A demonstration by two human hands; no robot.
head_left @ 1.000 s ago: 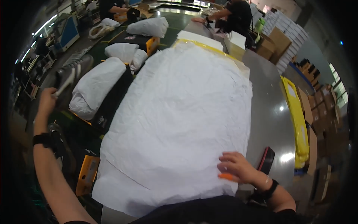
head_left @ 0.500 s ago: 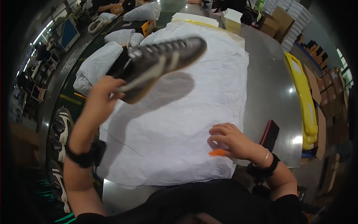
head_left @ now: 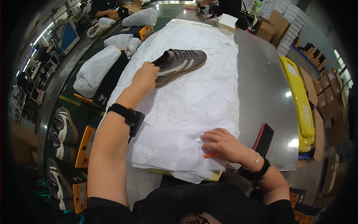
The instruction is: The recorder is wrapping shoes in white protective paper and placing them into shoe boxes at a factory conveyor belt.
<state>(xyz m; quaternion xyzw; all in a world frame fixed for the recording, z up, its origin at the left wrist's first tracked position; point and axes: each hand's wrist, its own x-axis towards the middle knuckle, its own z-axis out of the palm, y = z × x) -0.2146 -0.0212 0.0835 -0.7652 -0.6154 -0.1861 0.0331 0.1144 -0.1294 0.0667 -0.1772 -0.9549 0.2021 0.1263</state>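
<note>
A dark grey sneaker (head_left: 190, 64) with cream stripes and a gum-coloured sole lies on its side of the white paper stack, toe pointing right. My left hand (head_left: 144, 77) is closed around its heel. Several large crinkled sheets of white wrapping paper (head_left: 186, 108) cover the middle of the table. At the stack's near right part, my right hand (head_left: 220, 145) has its fingers bent over the top sheet, pinching a creased bit of it. An orange cover (head_left: 212, 154) shows at the thumb tip, partly hidden by the fingers.
A phone (head_left: 263, 139) with a red edge lies right of the paper on the metal table (head_left: 266, 86). Boxes with wrapped bundles (head_left: 96, 71) and several sneakers (head_left: 63, 128) line the left. Yellow wrapped packs (head_left: 298, 99) stand beyond the right edge. Another person's hand (head_left: 192, 7) rests at the far end.
My left hand has moved right and forward, bringing the sneaker from the air down onto the paper. My right hand has shifted slightly left, its thumb drawing in toward the fingers.
</note>
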